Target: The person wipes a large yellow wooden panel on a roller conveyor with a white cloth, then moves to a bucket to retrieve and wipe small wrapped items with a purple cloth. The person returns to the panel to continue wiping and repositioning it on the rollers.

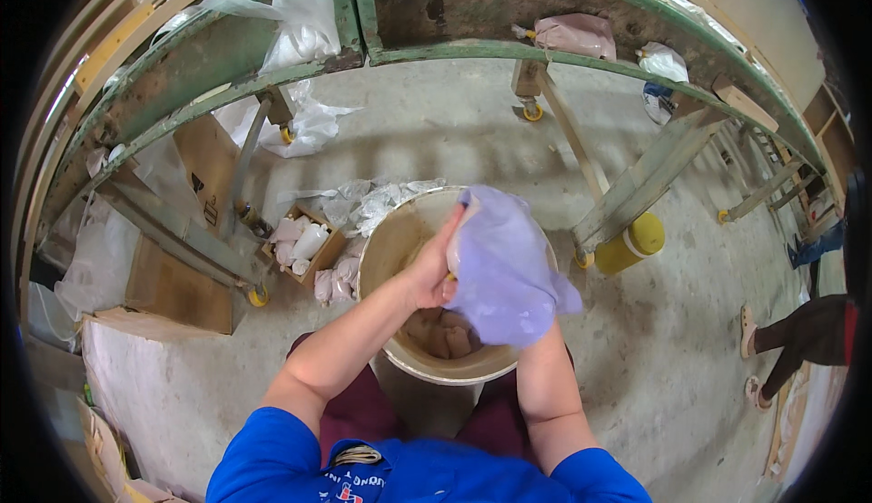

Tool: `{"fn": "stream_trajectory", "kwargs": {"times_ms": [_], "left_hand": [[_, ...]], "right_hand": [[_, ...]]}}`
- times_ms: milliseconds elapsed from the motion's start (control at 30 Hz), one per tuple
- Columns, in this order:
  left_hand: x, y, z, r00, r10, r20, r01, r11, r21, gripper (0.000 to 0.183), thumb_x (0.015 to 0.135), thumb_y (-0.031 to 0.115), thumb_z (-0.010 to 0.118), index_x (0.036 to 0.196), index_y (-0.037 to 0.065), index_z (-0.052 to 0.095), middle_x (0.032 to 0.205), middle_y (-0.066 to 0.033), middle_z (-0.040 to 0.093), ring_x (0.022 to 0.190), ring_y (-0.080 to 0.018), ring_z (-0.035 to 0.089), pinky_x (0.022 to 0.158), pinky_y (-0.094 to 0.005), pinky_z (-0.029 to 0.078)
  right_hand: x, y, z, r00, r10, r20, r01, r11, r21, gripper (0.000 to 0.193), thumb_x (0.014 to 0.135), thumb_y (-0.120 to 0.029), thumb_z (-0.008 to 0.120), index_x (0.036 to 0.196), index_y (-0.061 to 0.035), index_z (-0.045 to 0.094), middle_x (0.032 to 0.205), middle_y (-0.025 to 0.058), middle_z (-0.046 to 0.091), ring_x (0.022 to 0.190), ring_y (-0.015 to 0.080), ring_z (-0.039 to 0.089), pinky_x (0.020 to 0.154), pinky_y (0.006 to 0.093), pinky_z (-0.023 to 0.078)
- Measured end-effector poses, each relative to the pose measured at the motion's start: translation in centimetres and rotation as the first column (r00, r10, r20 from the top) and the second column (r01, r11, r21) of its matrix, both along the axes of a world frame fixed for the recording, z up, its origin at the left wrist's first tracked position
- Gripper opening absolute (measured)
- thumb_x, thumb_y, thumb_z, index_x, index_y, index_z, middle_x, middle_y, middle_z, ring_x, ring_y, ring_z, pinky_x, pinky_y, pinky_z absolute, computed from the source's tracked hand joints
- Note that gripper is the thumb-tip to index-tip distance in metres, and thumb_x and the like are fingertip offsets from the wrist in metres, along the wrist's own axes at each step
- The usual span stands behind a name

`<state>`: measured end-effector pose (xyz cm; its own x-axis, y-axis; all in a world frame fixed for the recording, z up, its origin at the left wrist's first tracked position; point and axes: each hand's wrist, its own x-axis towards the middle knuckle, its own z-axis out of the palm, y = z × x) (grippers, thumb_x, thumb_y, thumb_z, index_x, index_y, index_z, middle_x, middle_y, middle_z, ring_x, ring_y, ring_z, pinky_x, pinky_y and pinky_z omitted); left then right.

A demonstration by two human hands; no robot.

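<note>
Over a large round tub (371, 308), a wet-looking lavender cloth (509, 271) hangs spread between my arms. My left hand (434, 271) grips the cloth's left edge, its fingers partly behind the fold. A small yellowish bit shows by those fingers, too small to name. My right forearm reaches up under the cloth, which covers the right hand and its fingers. Down inside the tub, between my knees, lie several brownish lumps (450, 335), partly hidden by the cloth and my left forearm.
Left of the tub stand a small box (304, 244) of white and pinkish bundles and crumpled clear plastic (391, 203). A yellow jug (631, 241) stands at the right by a leg of the green wheeled bench (454, 49). Another person's legs (799, 340) show far right.
</note>
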<state>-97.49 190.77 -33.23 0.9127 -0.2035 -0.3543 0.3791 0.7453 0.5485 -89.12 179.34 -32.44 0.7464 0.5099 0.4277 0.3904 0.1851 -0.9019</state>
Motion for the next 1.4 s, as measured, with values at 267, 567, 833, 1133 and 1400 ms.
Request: {"fn": "stream_trajectory", "kwargs": {"times_ms": [267, 567, 833, 1133, 1400], "left_hand": [[0.0, -3.3, 1.3, 0.956, 0.107, 0.272, -0.223, 0.869, 0.443, 0.061, 0.091, 0.055, 0.038, 0.13, 0.007, 0.04, 0.112, -0.0077, 0.055, 0.099, -0.0159, 0.052, 0.083, -0.0284, 0.043], [0.3, -0.6, -0.5, 0.532, -0.047, 0.846, -0.843, -0.131, 0.522, 0.042, 0.086, 0.024, 0.053, 0.123, 0.005, 0.046, 0.104, -0.0106, 0.049, 0.102, -0.0241, 0.043, 0.092, -0.0345, 0.032], [0.0, 0.1, -1.0, 0.468, 0.573, 0.673, -0.877, 0.391, 0.277, 0.041, 0.094, 0.027, 0.046, 0.131, 0.01, 0.039, 0.118, -0.005, 0.045, 0.106, -0.0172, 0.044, 0.091, -0.0289, 0.035], [-1.0, 2.2, 0.9, 0.789, 0.43, 0.44, -0.374, 0.903, -0.211, 0.065, 0.092, 0.031, 0.053, 0.142, 0.015, 0.016, 0.136, -0.0073, 0.035, 0.12, -0.0201, 0.041, 0.099, -0.035, 0.038], [-3.4, 6.8, 0.8, 0.742, 0.295, 0.603, -0.636, 0.023, 0.771, 0.032, 0.092, 0.023, 0.047, 0.114, 0.001, 0.042, 0.091, -0.0272, 0.057, 0.09, -0.0423, 0.057, 0.078, -0.0422, 0.045]], "right_hand": [[0.1, -2.7, 0.7, 0.981, -0.033, -0.192, 0.043, 0.998, 0.045, 0.028, 0.082, -0.013, 0.061, 0.107, -0.0015, 0.054, 0.102, 0.0075, 0.058, 0.093, 0.0172, 0.056, 0.085, 0.029, 0.045], [-2.2, 0.1, 0.6, 0.98, 0.088, 0.18, -0.013, 0.924, -0.383, 0.047, 0.083, -0.021, 0.059, 0.123, -0.0031, 0.045, 0.118, 0.0123, 0.052, 0.109, 0.0241, 0.05, 0.096, 0.0347, 0.038], [-2.2, 1.1, 1.8, 0.492, -0.133, 0.86, 0.523, 0.835, -0.17, 0.049, 0.089, -0.027, 0.049, 0.13, -0.0036, 0.039, 0.125, 0.0144, 0.047, 0.114, 0.026, 0.048, 0.099, 0.0366, 0.035], [-2.2, 6.1, 2.3, 0.986, -0.008, 0.169, 0.025, 0.995, -0.097, 0.036, 0.091, -0.026, 0.046, 0.119, -0.0037, 0.044, 0.112, 0.0114, 0.051, 0.1, 0.021, 0.052, 0.087, 0.0336, 0.041], [-2.7, 9.5, 1.5, 0.972, 0.212, -0.105, -0.217, 0.975, -0.044, 0.028, 0.095, -0.027, 0.042, 0.11, -0.0048, 0.049, 0.103, 0.007, 0.055, 0.09, 0.016, 0.055, 0.077, 0.0288, 0.047]]}}
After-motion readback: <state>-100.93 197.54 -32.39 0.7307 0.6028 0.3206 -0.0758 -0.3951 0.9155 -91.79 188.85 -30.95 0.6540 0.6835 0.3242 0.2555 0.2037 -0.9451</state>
